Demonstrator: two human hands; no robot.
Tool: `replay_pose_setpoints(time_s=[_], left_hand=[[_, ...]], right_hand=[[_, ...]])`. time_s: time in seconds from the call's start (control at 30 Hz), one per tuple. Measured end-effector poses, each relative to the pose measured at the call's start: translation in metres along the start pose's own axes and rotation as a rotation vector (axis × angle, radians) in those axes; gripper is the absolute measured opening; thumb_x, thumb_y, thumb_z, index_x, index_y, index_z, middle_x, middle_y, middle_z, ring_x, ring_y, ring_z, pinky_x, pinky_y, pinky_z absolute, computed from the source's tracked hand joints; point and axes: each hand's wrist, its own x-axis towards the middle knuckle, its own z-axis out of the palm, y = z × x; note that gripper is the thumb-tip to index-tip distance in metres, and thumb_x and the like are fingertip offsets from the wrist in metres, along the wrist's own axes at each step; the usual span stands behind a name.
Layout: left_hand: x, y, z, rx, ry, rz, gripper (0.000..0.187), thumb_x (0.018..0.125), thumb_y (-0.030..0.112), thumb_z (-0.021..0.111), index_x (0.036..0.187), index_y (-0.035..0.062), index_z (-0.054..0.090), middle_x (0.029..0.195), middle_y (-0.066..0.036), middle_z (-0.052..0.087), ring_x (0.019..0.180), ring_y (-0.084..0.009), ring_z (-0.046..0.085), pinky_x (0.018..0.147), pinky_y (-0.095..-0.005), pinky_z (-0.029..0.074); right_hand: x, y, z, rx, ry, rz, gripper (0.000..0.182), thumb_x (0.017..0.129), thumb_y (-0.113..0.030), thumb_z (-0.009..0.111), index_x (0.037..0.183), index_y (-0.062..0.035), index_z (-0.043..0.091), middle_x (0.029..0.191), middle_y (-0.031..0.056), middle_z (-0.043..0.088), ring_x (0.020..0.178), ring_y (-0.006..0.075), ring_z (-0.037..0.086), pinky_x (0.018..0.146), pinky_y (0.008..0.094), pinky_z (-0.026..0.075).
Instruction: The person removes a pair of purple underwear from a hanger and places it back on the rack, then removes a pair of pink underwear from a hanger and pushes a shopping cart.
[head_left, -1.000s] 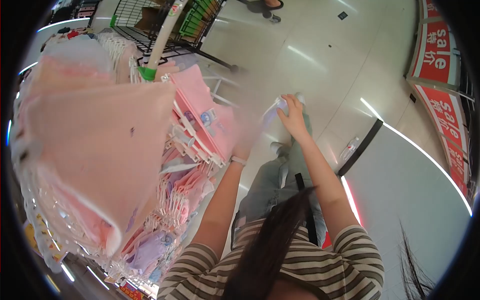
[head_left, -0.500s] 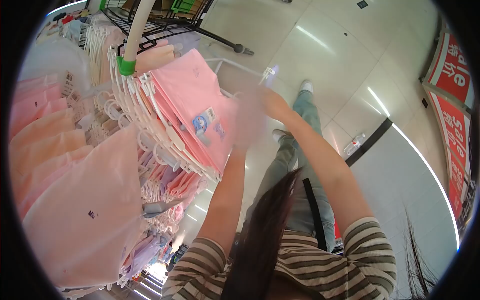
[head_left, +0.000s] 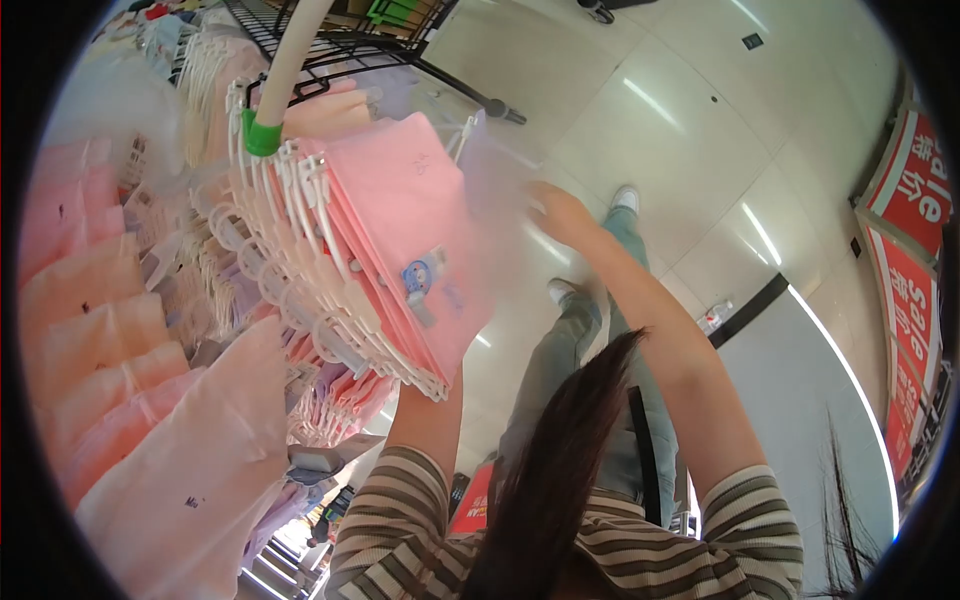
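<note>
Pink folded garments (head_left: pixel 395 175) with a small blue print hang in a row on white hangers (head_left: pixel 290 205). A sheer lavender piece (head_left: pixel 487 165) stands at their right edge, its lower part blurred. My left forearm (head_left: pixel 430 420) reaches up behind the pink garments, which hide my left hand. Just right of the lavender piece is my right hand (head_left: pixel 562 215). Its fingers are smeared, so I cannot make out their shape or whether they touch the piece.
More peach and pink garments (head_left: pixel 105 320) hang at the left. A black wire cart (head_left: pixel 330 50) with a green-collared pole (head_left: pixel 262 135) stands above the rack. At the right are a white surface (head_left: pixel 810 400), a bottle (head_left: pixel 714 316) and red sale signs (head_left: pixel 910 180).
My left hand, blurred at the garments' right edge before, is now behind them. The lavender piece has come to the pink garments' edge. My right hand has moved slightly right, and the view has shifted.
</note>
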Motion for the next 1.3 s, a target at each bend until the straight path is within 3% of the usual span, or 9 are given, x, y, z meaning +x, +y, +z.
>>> replay_pose_setpoints(time_s=[0.37, 0.43, 0.5, 0.57, 0.73, 0.9, 1.03, 1.17, 1.3], left_hand=[[-0.032, -0.032, 0.008, 0.111, -0.143, -0.013, 0.053, 0.087, 0.033, 0.051, 0.124, -0.0036, 0.043, 0.125, -0.020, 0.048, 0.117, -0.0318, 0.044, 0.100, -0.0396, 0.033], [-0.090, -0.041, 0.022, 0.008, -0.110, 0.029, 0.055, 0.087, 0.034, 0.051, 0.125, -0.0037, 0.042, 0.126, -0.020, 0.047, 0.118, -0.0315, 0.043, 0.100, -0.0395, 0.033], [-0.163, -0.049, 0.022, -0.187, -0.023, 0.129, 0.058, 0.081, 0.029, 0.061, 0.127, -0.0006, 0.042, 0.124, -0.020, 0.050, 0.115, -0.0312, 0.048, 0.097, -0.0404, 0.037], [-0.235, -0.018, -0.045, -0.625, -0.131, -0.017, 0.054, 0.081, 0.024, 0.062, 0.126, 0.0027, 0.043, 0.117, -0.018, 0.055, 0.104, -0.0271, 0.056, 0.089, -0.0366, 0.044], [-0.340, -0.040, -0.126, -0.922, -0.041, -0.142, 0.046, 0.081, 0.017, 0.061, 0.123, 0.0041, 0.047, 0.103, -0.013, 0.062, 0.091, -0.0229, 0.061, 0.079, -0.0312, 0.048], [-0.379, -0.074, -0.232, -0.771, 0.688, -0.033, 0.026, 0.084, 0.011, 0.057, 0.108, 0.0018, 0.059, 0.094, -0.011, 0.064, 0.087, -0.0204, 0.061, 0.077, -0.0303, 0.046], [-0.421, -0.070, -0.349, -0.592, 1.301, -0.019, 0.025, 0.081, 0.005, 0.059, 0.105, 0.0006, 0.060, 0.095, -0.011, 0.062, 0.088, -0.0203, 0.058, 0.081, -0.0317, 0.044], [-0.441, -0.078, -0.435, -0.143, 1.537, 0.039, 0.030, 0.075, 0.004, 0.063, 0.105, 0.0021, 0.059, 0.101, -0.012, 0.059, 0.097, -0.0268, 0.053, 0.086, -0.0385, 0.040], [-0.438, -0.081, -0.480, 0.109, 1.439, 0.064, 0.031, 0.072, 0.009, 0.066, 0.102, 0.0053, 0.061, 0.100, -0.009, 0.059, 0.096, -0.0280, 0.051, 0.087, -0.0403, 0.038]], right_hand=[[-0.122, 0.007, 0.021, -0.151, 0.045, 0.092, 0.033, 0.080, -0.016, 0.054, 0.109, -0.0010, 0.058, 0.101, 0.0196, 0.062, 0.088, 0.0322, 0.061, 0.080, 0.0387, 0.048], [-0.159, -0.014, 0.038, -0.337, -0.223, 0.232, 0.027, 0.079, -0.018, 0.053, 0.099, -0.0008, 0.061, 0.095, 0.0201, 0.063, 0.083, 0.0288, 0.063, 0.075, 0.0375, 0.049], [-0.190, -0.051, 0.051, -0.228, -0.362, 0.126, 0.029, 0.079, -0.019, 0.055, 0.101, -0.0013, 0.061, 0.095, 0.0187, 0.063, 0.083, 0.0284, 0.063, 0.075, 0.0371, 0.049], [-0.204, -0.075, 0.073, -0.113, -0.404, -0.063, 0.030, 0.081, -0.020, 0.056, 0.104, -0.0013, 0.060, 0.094, 0.0165, 0.064, 0.083, 0.0270, 0.063, 0.075, 0.0357, 0.049], [-0.192, -0.210, 0.089, -0.115, -0.416, -0.301, 0.029, 0.084, -0.018, 0.056, 0.107, -0.0003, 0.059, 0.095, 0.0139, 0.065, 0.085, 0.0231, 0.062, 0.076, 0.0326, 0.048], [-0.193, -0.408, 0.063, 0.009, -0.272, -0.508, 0.024, 0.085, -0.011, 0.056, 0.107, -0.0012, 0.060, 0.096, 0.0099, 0.064, 0.089, 0.0184, 0.060, 0.079, 0.0287, 0.046], [-0.195, -0.510, 0.043, 0.041, 0.038, -0.930, 0.021, 0.082, -0.006, 0.057, 0.102, -0.0022, 0.060, 0.093, 0.0073, 0.062, 0.084, 0.0154, 0.058, 0.073, 0.0277, 0.045], [-0.196, -0.587, 0.047, -0.145, 0.192, -1.197, 0.023, 0.077, -0.006, 0.060, 0.100, -0.0029, 0.060, 0.091, 0.0093, 0.060, 0.082, 0.0204, 0.057, 0.074, 0.0335, 0.044], [-0.191, -0.614, 0.080, -0.451, 0.219, -1.420, 0.029, 0.070, -0.013, 0.063, 0.098, -0.0067, 0.062, 0.090, 0.0113, 0.061, 0.084, 0.0282, 0.057, 0.078, 0.0398, 0.044]])
